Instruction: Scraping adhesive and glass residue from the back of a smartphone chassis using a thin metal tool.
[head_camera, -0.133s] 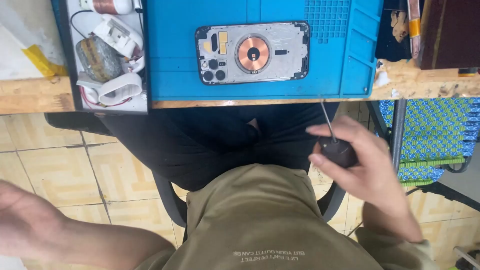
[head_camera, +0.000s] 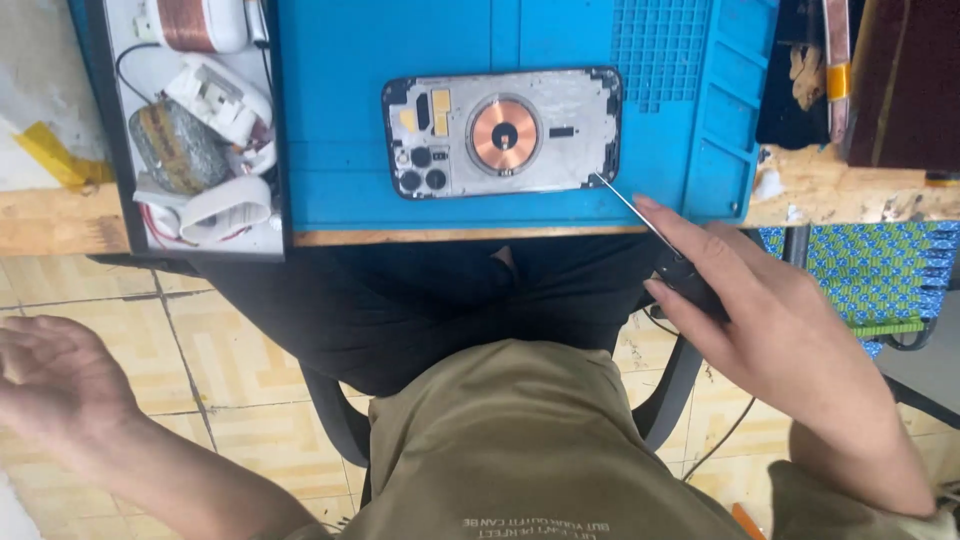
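Right hand (head_camera: 790, 340) is gripping a thin screwdriver (head_camera: 650, 228), its tip touching the lower right corner of the opened phone (head_camera: 500, 132), upper centre on the blue mat (head_camera: 330, 110); left hand (head_camera: 55, 385) is hanging open, lower left. A steady, shallow angle seems wise.

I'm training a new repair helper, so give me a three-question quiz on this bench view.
1. True or false: the right hand holds a thin screwdriver.
2. The screwdriver tip points at which part of the opened phone: A) copper coil, B) camera end, C) corner nearest the right hand?
3. What does the left hand hold?

Key: 1 true. 2 C. 3 Nothing; it hangs open over the tiled floor, away from the blue mat.
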